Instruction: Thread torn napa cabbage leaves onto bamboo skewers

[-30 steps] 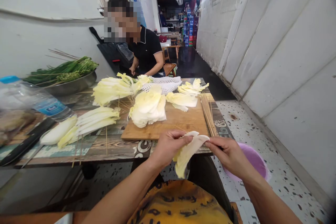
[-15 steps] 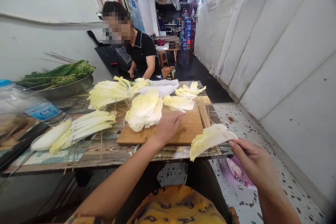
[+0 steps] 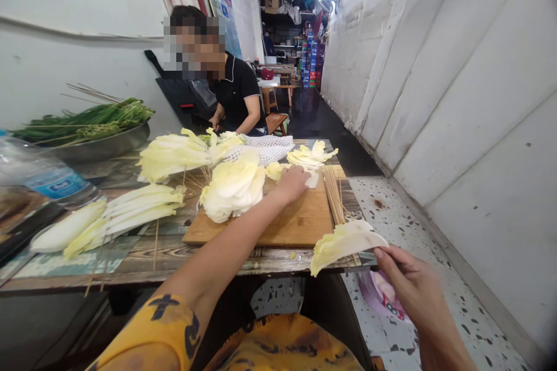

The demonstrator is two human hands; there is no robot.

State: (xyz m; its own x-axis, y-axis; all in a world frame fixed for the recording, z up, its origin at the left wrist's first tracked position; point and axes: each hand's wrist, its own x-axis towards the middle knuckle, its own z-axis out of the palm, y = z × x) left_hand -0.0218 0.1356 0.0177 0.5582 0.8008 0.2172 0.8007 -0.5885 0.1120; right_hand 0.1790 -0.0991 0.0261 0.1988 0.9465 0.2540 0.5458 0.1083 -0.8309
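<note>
My right hand (image 3: 407, 275) pinches the white stem end of a napa cabbage leaf (image 3: 342, 245), whose yellow frilly end points left over the table's front edge. Whether a skewer runs through it I cannot tell. My left hand (image 3: 292, 183) reaches across the wooden cutting board (image 3: 300, 226), fingers curled down on another cabbage leaf (image 3: 311, 179) lying at its far side. Left of that hand a pile of cabbage leaves (image 3: 235, 188) sits on the board. Bamboo skewers (image 3: 332, 194) lie along the board's right edge, partly under the held leaf.
Cabbage leaves on skewers (image 3: 139, 208) lie at left, near a water bottle (image 3: 61, 182) and a knife (image 3: 26, 240). Behind are a bowl of greens (image 3: 100, 142), more leaves (image 3: 174, 156) and white foam netting (image 3: 270, 148). A person in black (image 3: 239, 93) sits opposite.
My left hand has moved forward from over the middle of the board onto the leaf at its far side. The right hand still holds its leaf, nearly in place.
</note>
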